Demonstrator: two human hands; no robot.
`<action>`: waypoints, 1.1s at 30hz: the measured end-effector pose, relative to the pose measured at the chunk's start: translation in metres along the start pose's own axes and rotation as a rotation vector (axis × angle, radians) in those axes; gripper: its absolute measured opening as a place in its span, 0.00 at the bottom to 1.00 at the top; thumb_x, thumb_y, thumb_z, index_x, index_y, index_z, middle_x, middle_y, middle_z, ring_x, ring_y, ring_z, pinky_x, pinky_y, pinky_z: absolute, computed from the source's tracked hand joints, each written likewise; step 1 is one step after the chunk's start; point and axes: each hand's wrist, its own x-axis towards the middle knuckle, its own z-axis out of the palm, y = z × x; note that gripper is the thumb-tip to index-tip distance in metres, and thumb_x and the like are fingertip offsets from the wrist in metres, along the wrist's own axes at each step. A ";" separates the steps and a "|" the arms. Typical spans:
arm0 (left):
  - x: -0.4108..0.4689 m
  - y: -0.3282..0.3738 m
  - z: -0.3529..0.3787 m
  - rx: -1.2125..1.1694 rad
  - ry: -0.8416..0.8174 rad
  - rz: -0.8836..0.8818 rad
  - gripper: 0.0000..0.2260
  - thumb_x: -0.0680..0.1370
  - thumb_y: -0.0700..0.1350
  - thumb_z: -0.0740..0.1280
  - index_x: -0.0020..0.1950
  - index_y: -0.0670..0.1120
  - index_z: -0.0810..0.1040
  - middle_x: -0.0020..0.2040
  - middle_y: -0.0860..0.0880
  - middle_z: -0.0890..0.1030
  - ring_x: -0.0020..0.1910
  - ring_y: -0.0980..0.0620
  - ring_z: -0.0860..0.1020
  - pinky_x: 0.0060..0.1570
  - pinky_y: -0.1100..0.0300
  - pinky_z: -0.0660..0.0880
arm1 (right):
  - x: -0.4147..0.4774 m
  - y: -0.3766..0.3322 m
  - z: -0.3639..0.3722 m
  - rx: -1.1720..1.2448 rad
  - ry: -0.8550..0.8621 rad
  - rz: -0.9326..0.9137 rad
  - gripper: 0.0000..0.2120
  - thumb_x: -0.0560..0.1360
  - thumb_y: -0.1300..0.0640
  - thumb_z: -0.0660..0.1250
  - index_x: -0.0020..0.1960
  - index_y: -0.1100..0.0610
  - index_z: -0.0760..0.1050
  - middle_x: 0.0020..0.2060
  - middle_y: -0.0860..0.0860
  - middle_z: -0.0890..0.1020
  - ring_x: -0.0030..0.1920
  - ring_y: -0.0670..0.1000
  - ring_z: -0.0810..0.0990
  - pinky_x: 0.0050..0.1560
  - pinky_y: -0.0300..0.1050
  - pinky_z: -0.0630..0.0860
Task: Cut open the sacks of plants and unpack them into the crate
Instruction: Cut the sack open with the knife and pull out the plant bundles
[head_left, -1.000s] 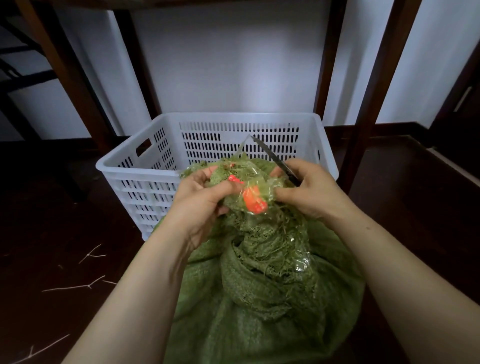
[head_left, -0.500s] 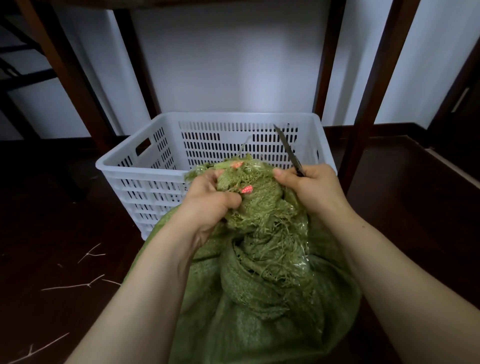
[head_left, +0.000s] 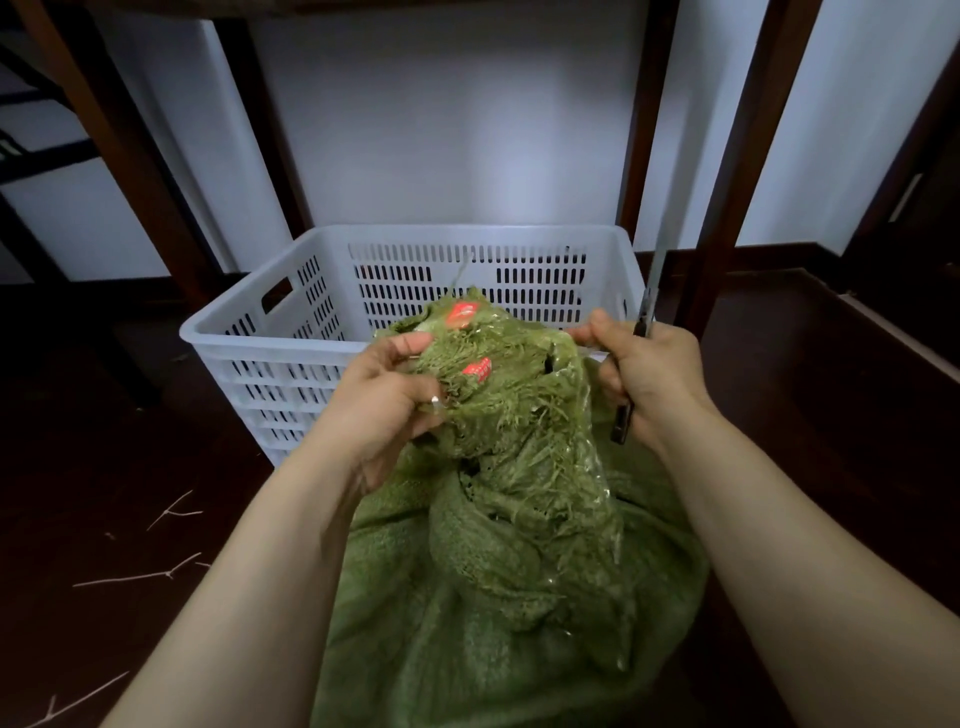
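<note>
A green woven sack stands in front of me, its frayed mouth bunched up and wrapped in clear tape with two red labels. My left hand grips the left side of the mouth. My right hand pinches the right edge of the mouth and holds a knife, whose blade points straight up. Behind the sack stands a white slotted plastic crate. What is inside the sack is hidden.
Dark wooden table legs rise behind and beside the crate, against a white wall. The floor is dark wood, with thin pale twigs lying at the lower left.
Both hands have pulled the sack's mouth wider apart. The right hand moved right and the knife blade swung from leaning left to upright. The red labels turned into view.
</note>
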 end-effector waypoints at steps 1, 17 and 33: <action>-0.002 0.002 0.000 0.007 -0.010 -0.003 0.18 0.74 0.25 0.59 0.53 0.46 0.73 0.41 0.47 0.73 0.37 0.52 0.73 0.45 0.54 0.75 | 0.000 -0.002 -0.001 -0.043 -0.029 -0.014 0.12 0.78 0.53 0.66 0.42 0.61 0.79 0.34 0.50 0.82 0.18 0.43 0.63 0.18 0.34 0.59; 0.001 -0.012 0.017 0.446 0.285 0.146 0.22 0.68 0.34 0.73 0.54 0.51 0.68 0.44 0.45 0.80 0.37 0.44 0.81 0.38 0.47 0.80 | -0.009 0.002 0.015 -0.467 -0.136 -0.139 0.14 0.67 0.65 0.74 0.40 0.51 0.71 0.33 0.47 0.75 0.33 0.46 0.74 0.34 0.39 0.73; -0.010 0.003 0.022 0.661 0.098 0.236 0.53 0.60 0.64 0.76 0.77 0.56 0.51 0.70 0.50 0.70 0.66 0.49 0.72 0.66 0.46 0.69 | -0.016 0.002 0.015 -0.322 -0.360 -0.043 0.03 0.69 0.61 0.73 0.42 0.58 0.80 0.31 0.46 0.80 0.31 0.40 0.77 0.31 0.31 0.74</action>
